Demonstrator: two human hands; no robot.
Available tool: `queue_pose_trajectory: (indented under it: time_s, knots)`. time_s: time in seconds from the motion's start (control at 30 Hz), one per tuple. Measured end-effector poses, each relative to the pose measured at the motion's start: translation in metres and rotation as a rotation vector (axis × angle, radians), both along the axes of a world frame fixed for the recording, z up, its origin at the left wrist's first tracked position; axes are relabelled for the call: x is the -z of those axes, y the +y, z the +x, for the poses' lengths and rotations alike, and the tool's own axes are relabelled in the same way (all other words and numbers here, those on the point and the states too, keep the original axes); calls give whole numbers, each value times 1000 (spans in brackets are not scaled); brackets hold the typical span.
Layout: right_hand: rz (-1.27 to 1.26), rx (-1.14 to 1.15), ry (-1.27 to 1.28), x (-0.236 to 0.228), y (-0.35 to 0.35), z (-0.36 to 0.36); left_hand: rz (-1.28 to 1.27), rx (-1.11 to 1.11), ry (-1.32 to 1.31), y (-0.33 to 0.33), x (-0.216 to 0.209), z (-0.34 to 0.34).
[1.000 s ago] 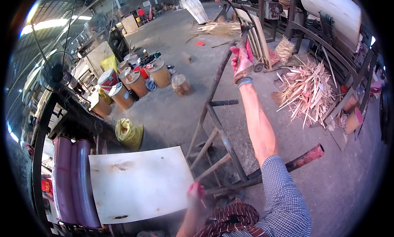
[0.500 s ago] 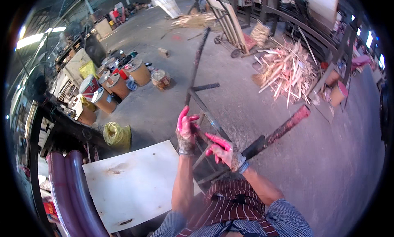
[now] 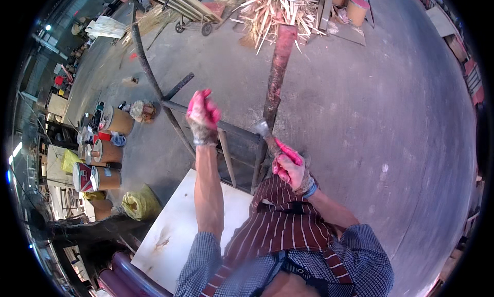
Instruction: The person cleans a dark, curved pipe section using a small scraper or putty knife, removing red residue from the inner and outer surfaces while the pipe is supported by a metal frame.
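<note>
My right hand (image 3: 290, 168), in a dirty glove with pink fingers, is closed around the handle of a scraper (image 3: 262, 127). Its flat metal end points up and left, close to a dark metal frame (image 3: 236, 132). My left hand (image 3: 203, 112), gloved the same way, is closed in a fist above the left part of that frame; whatever it may hold is hidden. One thick bar (image 3: 279, 65) of the frame, stained red at its far end, rises beyond my right hand. A thin wooden stick (image 3: 226, 155) leans below and right of my left hand.
A pale wood sheet (image 3: 180, 225) lies at the lower left beside purple rollers (image 3: 136, 271). Several brown drums (image 3: 116, 120) and a yellow sack (image 3: 141, 202) stand at the left. Far ahead are a heap of wood strips (image 3: 283, 14) and a loaded hand cart (image 3: 193, 9).
My view has swung to the right. My hands, close together before, are now apart, with my left hand curled into a fist. The scraper in my right hand now shows clearly.
</note>
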State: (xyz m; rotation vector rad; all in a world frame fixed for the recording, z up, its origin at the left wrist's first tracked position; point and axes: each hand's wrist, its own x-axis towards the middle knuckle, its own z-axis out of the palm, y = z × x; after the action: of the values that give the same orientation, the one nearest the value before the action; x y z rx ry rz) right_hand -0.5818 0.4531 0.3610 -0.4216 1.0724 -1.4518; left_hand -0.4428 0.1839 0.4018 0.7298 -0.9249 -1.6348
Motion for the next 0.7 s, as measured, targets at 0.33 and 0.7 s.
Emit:
queue_pose_trajectory:
  time_s: [0.33,0.7]
  knots:
    - [-153,183,-398,13,-28,-5,10,616,-52,13,-22,-134]
    - [-261,225,-502,-52,-68,-38,-100,496,-147,23,-20,-139]
